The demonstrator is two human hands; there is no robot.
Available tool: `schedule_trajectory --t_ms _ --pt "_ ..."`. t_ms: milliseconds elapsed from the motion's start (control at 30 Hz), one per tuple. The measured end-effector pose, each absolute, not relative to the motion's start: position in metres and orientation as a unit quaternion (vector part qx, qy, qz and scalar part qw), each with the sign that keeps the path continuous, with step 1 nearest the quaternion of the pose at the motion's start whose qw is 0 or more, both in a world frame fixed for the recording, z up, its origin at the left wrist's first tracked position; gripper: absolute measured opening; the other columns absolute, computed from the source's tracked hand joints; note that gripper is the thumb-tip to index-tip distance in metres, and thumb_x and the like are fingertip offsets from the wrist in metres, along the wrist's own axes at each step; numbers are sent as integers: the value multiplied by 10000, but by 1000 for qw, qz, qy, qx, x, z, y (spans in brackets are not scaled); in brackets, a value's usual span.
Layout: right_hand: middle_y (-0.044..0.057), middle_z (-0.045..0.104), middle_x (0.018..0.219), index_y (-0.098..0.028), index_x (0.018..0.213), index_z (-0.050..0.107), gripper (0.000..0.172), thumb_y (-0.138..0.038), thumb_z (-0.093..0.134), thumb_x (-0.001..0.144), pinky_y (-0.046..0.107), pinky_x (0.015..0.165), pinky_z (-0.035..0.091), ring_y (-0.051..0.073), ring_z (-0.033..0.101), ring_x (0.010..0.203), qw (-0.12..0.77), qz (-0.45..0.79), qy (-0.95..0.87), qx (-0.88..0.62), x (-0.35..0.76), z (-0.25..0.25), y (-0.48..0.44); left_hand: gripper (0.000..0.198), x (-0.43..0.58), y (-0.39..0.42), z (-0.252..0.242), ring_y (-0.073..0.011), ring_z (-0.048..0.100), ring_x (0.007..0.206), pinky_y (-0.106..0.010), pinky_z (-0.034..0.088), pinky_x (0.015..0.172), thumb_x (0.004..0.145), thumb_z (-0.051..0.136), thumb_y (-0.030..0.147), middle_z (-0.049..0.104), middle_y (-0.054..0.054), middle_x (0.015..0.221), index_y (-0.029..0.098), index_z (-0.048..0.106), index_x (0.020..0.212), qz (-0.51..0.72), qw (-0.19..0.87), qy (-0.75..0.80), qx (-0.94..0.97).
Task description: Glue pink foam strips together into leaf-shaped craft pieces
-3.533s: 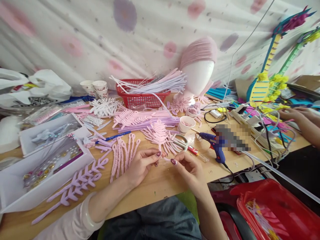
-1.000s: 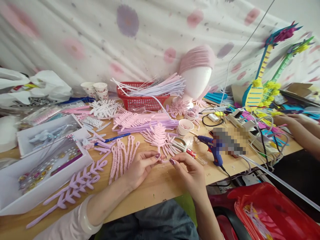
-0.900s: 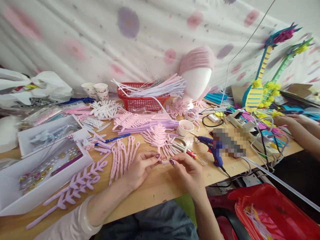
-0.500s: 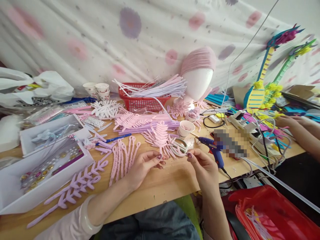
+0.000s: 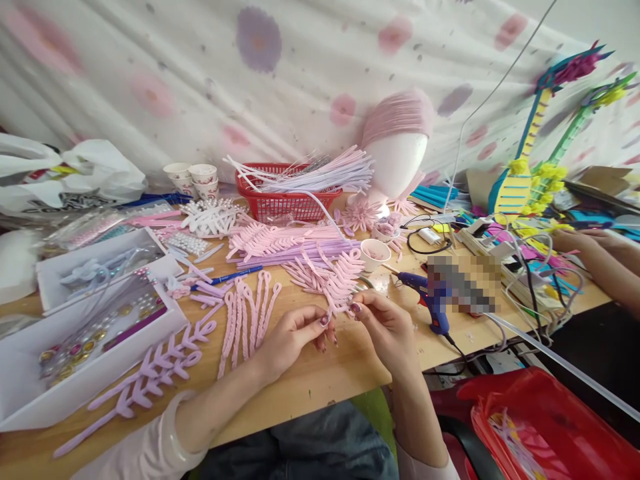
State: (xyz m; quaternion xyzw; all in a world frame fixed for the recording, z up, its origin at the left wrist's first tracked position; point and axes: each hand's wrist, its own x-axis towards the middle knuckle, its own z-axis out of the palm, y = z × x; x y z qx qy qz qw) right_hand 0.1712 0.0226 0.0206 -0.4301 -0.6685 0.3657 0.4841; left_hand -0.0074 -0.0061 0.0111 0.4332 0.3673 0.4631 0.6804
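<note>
Left hand [image 5: 295,337] pinches the lower end of a pink pipe-cleaner leaf [image 5: 344,277] between thumb and fingertips, while the right hand [image 5: 387,327] closes thumb to finger at the right of the same base; the exact contact there is partly hidden by the fingers, but it appears to be the lowest strand. The leaf tilts up and to the right above the counter [image 5: 300,393], its tip near a paper cup [image 5: 376,256]. Pink braided strips [image 5: 246,317] lie left of the hands, a blue glue gun [image 5: 431,300] to their right.
</note>
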Motion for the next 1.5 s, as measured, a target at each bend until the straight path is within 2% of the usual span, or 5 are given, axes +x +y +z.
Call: schedule_trajectory --t_ms 200,400,833,1233,1500 --pt "28 641 741 -203 747 638 163 -317 614 861 293 679 445 183 586 724 473 335 -695 -426 173 25 21 221 -7 -5 10 -136 531 614 -257 426 599 782 671 357 632 -45 695 141 679 734 492 694 365 379" --pt "23 631 704 -191 740 629 191 -333 595 864 275 635 450 171 578 670 443 342 -702 -441 177 21 17 145 -10 -3 13 -119 557 632 -209 394 518 672 768 245 647 -42 733 137 714 753 546 723 337 256" --pt "18 618 720 -202 725 603 160 -262 586 871 284 680 448 174 567 702 475 304 -686 -460 168 10 11 129 -8 -2 11 -192 665 801 -292 516 784 656 788 231 719 -67 753 122 747 711 560 712 337 255" --pt "23 621 725 -211 712 619 176 -279 598 873 309 702 446 186 577 729 524 281 -673 -440 173 17 16 163 -6 -5 14 -139 606 654 -281 498 686 666 794 258 676 -45 712 121 716 712 531 724 350 267" --pt "9 646 683 -209 697 630 156 -228 614 851 284 644 451 167 580 660 517 291 -684 -424 155 22 26 217 -6 -7 13 -152 578 635 -282 480 613 701 758 326 639 -54 688 113 720 700 481 727 360 332"
